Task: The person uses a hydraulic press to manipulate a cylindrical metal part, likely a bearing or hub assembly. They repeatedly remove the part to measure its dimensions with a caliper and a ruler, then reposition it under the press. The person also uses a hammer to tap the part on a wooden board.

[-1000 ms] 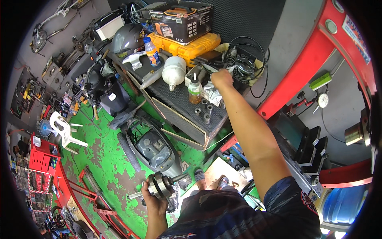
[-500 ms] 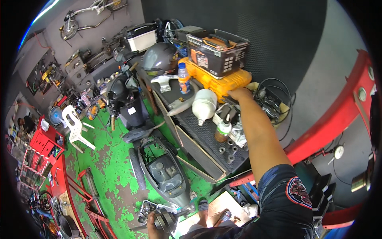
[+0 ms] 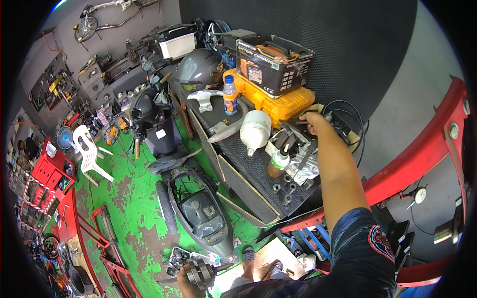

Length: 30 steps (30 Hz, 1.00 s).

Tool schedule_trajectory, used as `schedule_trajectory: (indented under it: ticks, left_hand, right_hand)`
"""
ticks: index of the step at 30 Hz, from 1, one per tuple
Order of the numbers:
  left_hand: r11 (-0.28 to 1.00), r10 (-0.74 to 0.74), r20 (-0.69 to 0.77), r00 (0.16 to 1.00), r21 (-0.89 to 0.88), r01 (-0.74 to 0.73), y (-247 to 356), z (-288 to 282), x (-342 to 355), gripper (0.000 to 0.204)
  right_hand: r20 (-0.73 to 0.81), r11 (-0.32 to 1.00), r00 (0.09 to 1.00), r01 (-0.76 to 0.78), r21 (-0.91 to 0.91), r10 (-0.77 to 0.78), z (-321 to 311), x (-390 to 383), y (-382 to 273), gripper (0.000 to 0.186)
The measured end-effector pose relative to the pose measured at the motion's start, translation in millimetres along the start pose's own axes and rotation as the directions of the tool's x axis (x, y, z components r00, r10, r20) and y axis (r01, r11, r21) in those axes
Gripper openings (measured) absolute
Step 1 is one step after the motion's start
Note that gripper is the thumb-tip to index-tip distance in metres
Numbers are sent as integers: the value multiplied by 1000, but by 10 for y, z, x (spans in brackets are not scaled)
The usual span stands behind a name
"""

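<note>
My right hand [image 3: 313, 121] reaches over the black-topped workbench [image 3: 248, 164] and closes on a thin dark tool [image 3: 293, 130] lying by the yellow case [image 3: 271, 102]. A white jug [image 3: 255, 130], a brown bottle [image 3: 277, 164] and several sockets [image 3: 288, 191] lie on the bench near it. My left hand [image 3: 186, 283] is low at the bottom edge, gripping a round metal engine part [image 3: 199, 273].
A stripped scooter [image 3: 196, 211] stands on the green floor beside the bench. A grey helmet [image 3: 201, 69], an orange drink bottle [image 3: 229, 97] and a black carton [image 3: 273, 62] sit at the bench's far end. A red steel frame [image 3: 422, 149] runs at right. A white plastic chair [image 3: 89, 154] stands left.
My view has swung, so the bench sits more centred. My right hand moved from beside the yellow case to the tools near the cables. The left hand still grips the metal part.
</note>
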<state>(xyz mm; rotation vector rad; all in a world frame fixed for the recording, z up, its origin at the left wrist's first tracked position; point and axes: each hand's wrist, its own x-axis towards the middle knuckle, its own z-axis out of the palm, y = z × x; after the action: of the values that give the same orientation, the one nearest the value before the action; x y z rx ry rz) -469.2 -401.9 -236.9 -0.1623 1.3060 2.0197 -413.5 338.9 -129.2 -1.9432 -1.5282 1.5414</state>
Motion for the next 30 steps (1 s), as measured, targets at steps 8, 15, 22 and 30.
schedule_trajectory:
  ticks: [8, 15, 22, 30]
  left_hand:
    - [973, -224, 54, 973, -40, 226, 128, 651, 436, 52]
    - [920, -345, 264, 901, 286, 268, 160, 1587, 693, 67]
    - [884, -395, 291, 872, 380, 273, -525, 1890, 474, 62]
    - [895, -103, 417, 903, 435, -99, -1371, 1450, -377, 28]
  right_hand:
    - [-49, 644, 939, 271, 716, -341, -12, -886, 496, 27]
    - [-192, 633, 799, 576, 517, -570, 54, -3474, 1463, 44]
    - [87, 776, 791, 562, 285, -605, 320, -4348, 2997, 40]
    - [-89, 898, 901, 431, 85, -424, 174, -4992, 4237, 37]
